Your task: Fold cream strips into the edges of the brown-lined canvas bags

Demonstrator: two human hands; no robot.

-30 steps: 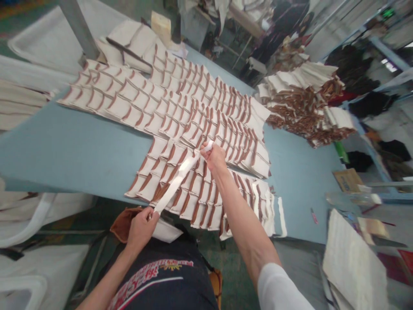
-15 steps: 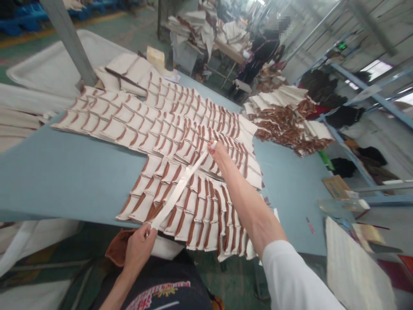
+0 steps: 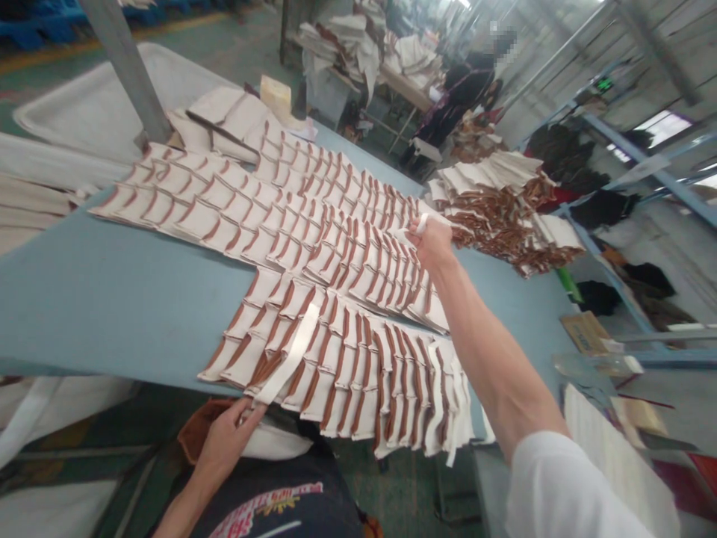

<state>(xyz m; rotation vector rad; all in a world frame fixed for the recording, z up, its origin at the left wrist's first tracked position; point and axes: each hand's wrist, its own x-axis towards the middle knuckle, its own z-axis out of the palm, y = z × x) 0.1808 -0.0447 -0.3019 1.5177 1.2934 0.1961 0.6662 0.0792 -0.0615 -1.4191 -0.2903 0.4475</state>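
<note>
Rows of overlapping cream fabric pieces with brown edges (image 3: 235, 202) lie on the blue table. At the near edge my left hand (image 3: 227, 441) has its thumb and fingers closed at the lower end of a white fabric strip (image 3: 291, 355). The strip lies slanting over the nearest rows, its upper end loose. My right hand (image 3: 432, 243) is stretched out over the far right end of the rows, fingers curled round a bit of white strip (image 3: 423, 221). Other white strips (image 3: 435, 400) hang over the right end of the nearest rows.
A tall heap of cream and brown pieces (image 3: 498, 209) stands at the table's back right. A metal post (image 3: 126, 71) rises at the left beside a white tub (image 3: 61, 104). Farther back a person (image 3: 462, 93) is beside another loaded table. A cardboard box (image 3: 583, 329) sits at the right.
My right hand has moved right and away, leaving the long strip's upper end, which has dropped onto the rows. My left hand has shifted slightly down and left. More white strips show at right.
</note>
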